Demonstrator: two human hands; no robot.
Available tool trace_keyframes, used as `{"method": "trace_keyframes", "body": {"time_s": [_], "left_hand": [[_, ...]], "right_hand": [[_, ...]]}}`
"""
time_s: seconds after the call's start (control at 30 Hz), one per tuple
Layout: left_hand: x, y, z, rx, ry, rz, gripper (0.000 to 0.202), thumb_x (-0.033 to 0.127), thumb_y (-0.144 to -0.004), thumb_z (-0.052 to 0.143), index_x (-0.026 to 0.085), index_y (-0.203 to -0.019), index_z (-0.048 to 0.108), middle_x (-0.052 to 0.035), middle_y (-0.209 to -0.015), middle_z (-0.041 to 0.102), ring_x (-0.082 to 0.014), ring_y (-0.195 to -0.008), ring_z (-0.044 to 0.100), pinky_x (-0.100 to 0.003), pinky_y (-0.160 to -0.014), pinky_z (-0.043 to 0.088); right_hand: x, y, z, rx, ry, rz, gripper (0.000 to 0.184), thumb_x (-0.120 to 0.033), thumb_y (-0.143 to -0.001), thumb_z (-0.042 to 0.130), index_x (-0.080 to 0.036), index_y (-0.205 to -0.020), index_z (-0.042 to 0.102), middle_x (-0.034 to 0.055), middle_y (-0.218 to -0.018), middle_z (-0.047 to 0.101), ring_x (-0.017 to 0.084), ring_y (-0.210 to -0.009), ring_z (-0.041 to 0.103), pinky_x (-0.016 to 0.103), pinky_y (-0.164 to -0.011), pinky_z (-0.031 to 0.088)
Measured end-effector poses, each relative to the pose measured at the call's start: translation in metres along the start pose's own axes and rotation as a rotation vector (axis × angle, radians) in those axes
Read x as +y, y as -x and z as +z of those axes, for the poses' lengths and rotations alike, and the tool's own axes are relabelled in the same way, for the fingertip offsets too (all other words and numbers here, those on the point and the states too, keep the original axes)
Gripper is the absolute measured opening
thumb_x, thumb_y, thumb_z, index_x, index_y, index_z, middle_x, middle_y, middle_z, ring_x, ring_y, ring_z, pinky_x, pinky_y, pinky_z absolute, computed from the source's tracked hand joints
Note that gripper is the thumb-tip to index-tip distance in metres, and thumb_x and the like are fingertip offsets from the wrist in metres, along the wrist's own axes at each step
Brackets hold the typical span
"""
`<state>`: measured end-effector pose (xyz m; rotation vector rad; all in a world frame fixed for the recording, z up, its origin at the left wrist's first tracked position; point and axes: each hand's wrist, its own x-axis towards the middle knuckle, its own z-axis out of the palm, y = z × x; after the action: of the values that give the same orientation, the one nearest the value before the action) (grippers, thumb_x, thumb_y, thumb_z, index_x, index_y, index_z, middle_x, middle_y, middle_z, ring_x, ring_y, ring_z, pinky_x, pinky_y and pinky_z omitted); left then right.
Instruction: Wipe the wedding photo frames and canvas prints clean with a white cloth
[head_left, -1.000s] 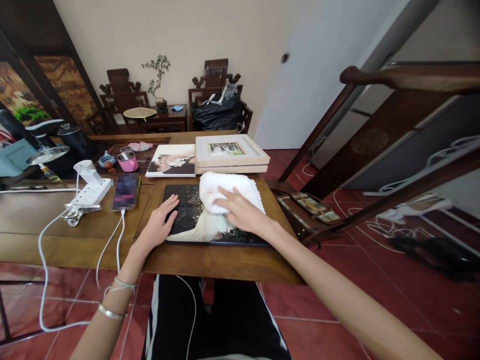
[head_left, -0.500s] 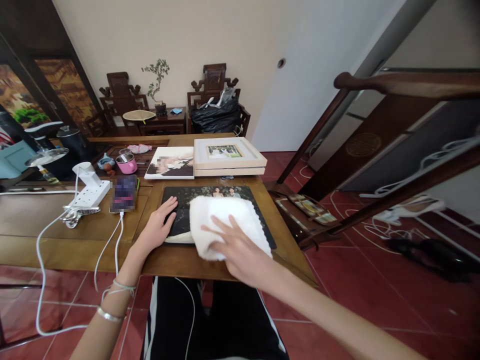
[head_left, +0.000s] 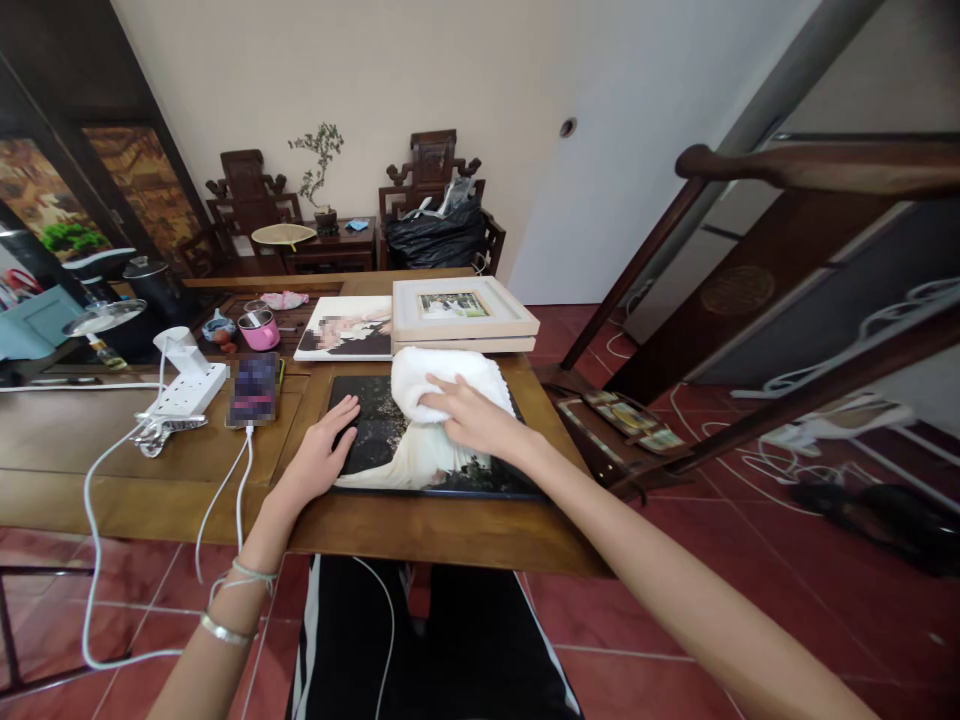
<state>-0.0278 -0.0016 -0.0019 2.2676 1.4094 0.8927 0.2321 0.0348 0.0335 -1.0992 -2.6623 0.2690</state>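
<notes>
**Plenty out of sight on the bench (head_left: 150, 460)**

White cloth (head_left: 450, 372) and right hand (head_left: 469, 420) cover the top of the dark photo (head_left: 382, 435), and the left hand (head_left: 319, 458) hides its left edge. Phone (head_left: 253, 388) screen blurred, and a patch on the print (head_left: 346, 327) too. Framed picture (head_left: 452, 304): too small to make out. Both forearms run off the bottom edge.

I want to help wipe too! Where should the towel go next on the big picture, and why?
Probably slide the towel toward the near edge. The right hand presses it on the far part of the picture, whose near part lies uncovered, and the left hand lies flat on its left side, which should steady it.
</notes>
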Motion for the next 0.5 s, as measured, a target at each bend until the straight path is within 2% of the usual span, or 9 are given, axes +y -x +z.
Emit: {"method": "trace_keyframes", "body": {"time_s": [0.1, 0.2, 0.3, 0.5], "left_hand": [[0.000, 0.000, 0.000, -0.005, 0.000, 0.003, 0.043, 0.035, -0.094, 0.039, 0.015, -0.128, 0.055, -0.0125, -0.142, 0.047, -0.0227, -0.136, 0.039, -0.046, -0.114, 0.029], [0.000, 0.000, 0.000, -0.015, 0.003, 0.007, 0.044, 0.034, -0.095, 0.038, 0.013, -0.129, 0.054, -0.0132, -0.143, 0.046, -0.0227, -0.137, 0.037, -0.045, -0.114, 0.029], [0.001, -0.001, -0.001, -0.022, 0.001, 0.006, 0.044, 0.033, -0.095, 0.037, 0.012, -0.130, 0.054, -0.0135, -0.143, 0.046, -0.0229, -0.137, 0.037, -0.045, -0.114, 0.028], [0.003, 0.000, 0.000, -0.025, -0.013, 0.013, 0.044, 0.033, -0.095, 0.036, 0.013, -0.131, 0.053, -0.0129, -0.144, 0.045, -0.0228, -0.137, 0.036, -0.046, -0.114, 0.028]], "right_hand": [[0.011, -0.015, -0.001, 0.023, 0.011, -0.011, 0.061, 0.008, -0.066, 0.033, -0.015, -0.118, 0.057, 0.0148, -0.127, 0.060, 0.029, -0.138, 0.030, 0.058, -0.105, 0.028], [0.005, -0.013, 0.002, 0.036, 0.027, -0.003, 0.061, 0.008, -0.066, 0.034, -0.014, -0.118, 0.057, 0.0163, -0.128, 0.058, 0.029, -0.138, 0.030, 0.060, -0.105, 0.027], [-0.015, 0.004, 0.006, 0.021, 0.035, -0.020, 0.060, 0.008, -0.064, 0.035, -0.012, -0.116, 0.059, 0.0186, -0.134, 0.053, 0.032, -0.139, 0.028, 0.063, -0.106, 0.025], [-0.073, 0.055, 0.008, -0.060, -0.006, -0.129, 0.060, 0.010, -0.061, 0.035, -0.016, -0.107, 0.063, 0.0101, -0.146, 0.042, 0.033, -0.141, 0.019, 0.066, -0.109, 0.018]]}}
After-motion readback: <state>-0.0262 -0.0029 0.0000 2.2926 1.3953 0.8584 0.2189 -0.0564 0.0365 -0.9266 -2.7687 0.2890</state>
